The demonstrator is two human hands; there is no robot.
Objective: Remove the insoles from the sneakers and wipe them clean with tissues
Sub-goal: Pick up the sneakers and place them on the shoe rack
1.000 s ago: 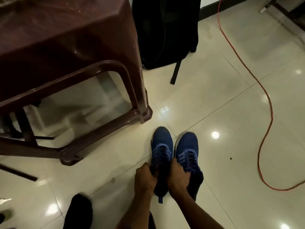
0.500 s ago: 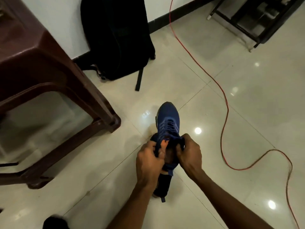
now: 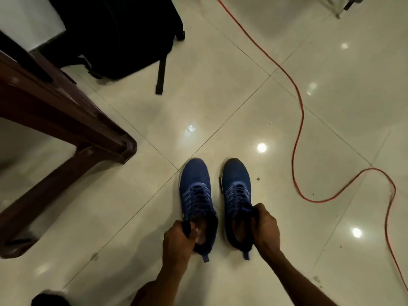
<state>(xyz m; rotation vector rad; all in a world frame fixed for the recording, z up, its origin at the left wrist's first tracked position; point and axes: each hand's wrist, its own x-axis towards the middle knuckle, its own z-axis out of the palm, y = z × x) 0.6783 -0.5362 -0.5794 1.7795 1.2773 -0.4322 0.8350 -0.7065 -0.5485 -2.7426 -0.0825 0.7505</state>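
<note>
On floor, sneakers [image 3: 195, 191] toes-forward

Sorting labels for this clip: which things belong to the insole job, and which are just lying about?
Job: left sneaker, right sneaker, left hand, right hand.
Lying about: black backpack, red cable, brown table. No tissues visible.

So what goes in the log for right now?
left hand: grips left sneaker collar | right hand: grips right sneaker collar | sneakers: on floor, apart | insoles: not out
</note>
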